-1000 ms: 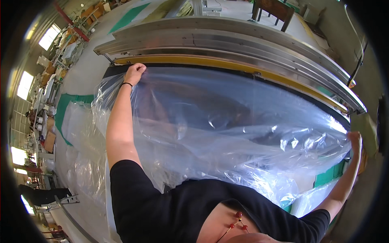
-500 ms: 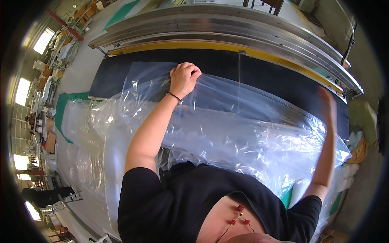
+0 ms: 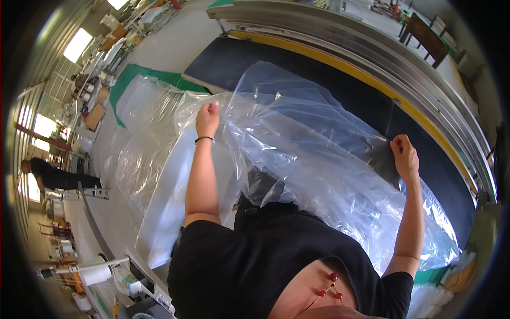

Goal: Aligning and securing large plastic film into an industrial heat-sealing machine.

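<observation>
A large sheet of clear plastic film lies loosely over a dark work surface, with wrinkles and shiny folds. My left hand is closed in a pinch on gathered film, left of the dark surface. Around that wrist is a dark bracelet. Over on the right, my right hand pinches the film's far edge above the dark surface. The film between my hands bunches near the left one and spreads out toward the right. More film trails down on the left and hangs close to my body.
A long metal beam with a yellow strip runs along the far side of the dark surface. Green material shows at the left. Another person in dark clothes is far left. A white spool sits at lower left.
My view has turned left. My left hand has left the film's far edge and now grips film farther left. My right hand, blurred at the far right before, now pinches the far edge.
</observation>
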The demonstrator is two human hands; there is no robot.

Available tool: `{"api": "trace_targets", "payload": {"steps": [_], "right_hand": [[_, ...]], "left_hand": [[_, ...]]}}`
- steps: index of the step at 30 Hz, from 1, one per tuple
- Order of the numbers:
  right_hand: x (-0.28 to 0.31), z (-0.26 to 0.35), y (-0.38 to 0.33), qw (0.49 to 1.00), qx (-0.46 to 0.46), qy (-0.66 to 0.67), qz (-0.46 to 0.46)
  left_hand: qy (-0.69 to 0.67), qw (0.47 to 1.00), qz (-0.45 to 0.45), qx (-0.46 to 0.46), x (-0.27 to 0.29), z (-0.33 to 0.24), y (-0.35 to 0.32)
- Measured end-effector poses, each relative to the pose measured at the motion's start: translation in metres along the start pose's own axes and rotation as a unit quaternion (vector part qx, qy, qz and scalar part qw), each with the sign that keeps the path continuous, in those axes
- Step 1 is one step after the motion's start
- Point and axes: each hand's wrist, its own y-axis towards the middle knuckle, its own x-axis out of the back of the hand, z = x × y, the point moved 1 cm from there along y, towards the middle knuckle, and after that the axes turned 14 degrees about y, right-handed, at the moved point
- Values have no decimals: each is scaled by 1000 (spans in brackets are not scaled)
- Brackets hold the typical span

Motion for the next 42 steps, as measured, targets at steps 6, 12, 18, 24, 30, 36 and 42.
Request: {"api": "trace_targets", "payload": {"steps": [6, 12, 18, 24, 30, 36, 42], "right_hand": [[15, 9, -9, 996, -35, 52, 68], [102, -83, -18, 996, -14, 24, -83], [152, -144, -41, 992, -54, -13, -110], [187, -188, -62, 987, -47, -61, -144], [233, -240, -94, 972, -80, -123, -183], [149, -183, -86, 994, -79, -24, -67], [90, -149, -62, 993, -72, 84, -50]], "left_hand": [[222, 969, -26, -106, -45, 37, 13], [310, 885, 283, -201, -47, 82, 36], [-313, 853, -64, 412, -68, 130, -1], [-670, 501, 324, 442, -108, 72, -82], [-731, 541, 218, 354, -110, 129, -85], [-655, 603, 39, 453, 8, 355, -185], [-548, 511, 87, 657, 123, 549, -198]]}}
